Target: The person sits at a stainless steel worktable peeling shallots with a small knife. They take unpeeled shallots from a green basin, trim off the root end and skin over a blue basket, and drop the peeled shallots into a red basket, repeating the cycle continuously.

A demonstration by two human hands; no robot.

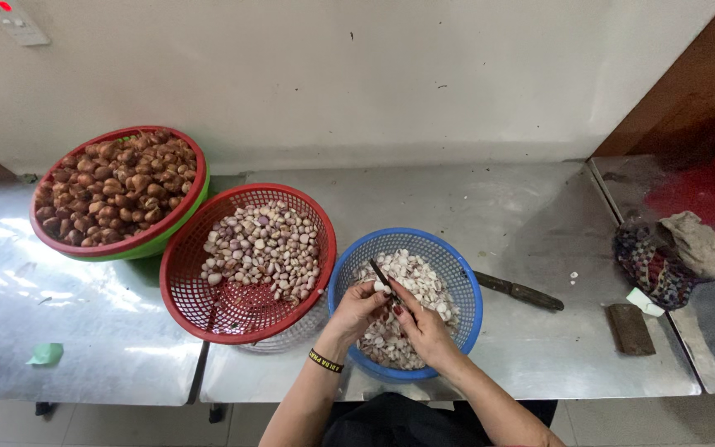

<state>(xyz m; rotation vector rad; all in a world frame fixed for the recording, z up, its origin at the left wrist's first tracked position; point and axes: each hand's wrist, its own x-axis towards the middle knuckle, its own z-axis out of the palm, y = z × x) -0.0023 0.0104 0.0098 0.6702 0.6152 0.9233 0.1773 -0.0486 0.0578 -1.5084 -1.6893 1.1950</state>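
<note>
- Garlic clove (pixel 379 287) sits pinched in the left hand (pixel 359 308) at lower centre, over the blue basket (pixel 465 281).
- Right hand (pixel 420 324) grips a small knife (pixel 383 278), blade against the clove.
- Judgement: short, shallow strokes angled off the fingers, skins dropping into the basket.

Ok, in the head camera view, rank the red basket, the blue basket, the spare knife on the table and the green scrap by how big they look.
1. red basket
2. blue basket, a bit smaller
3. spare knife
4. green scrap
</note>
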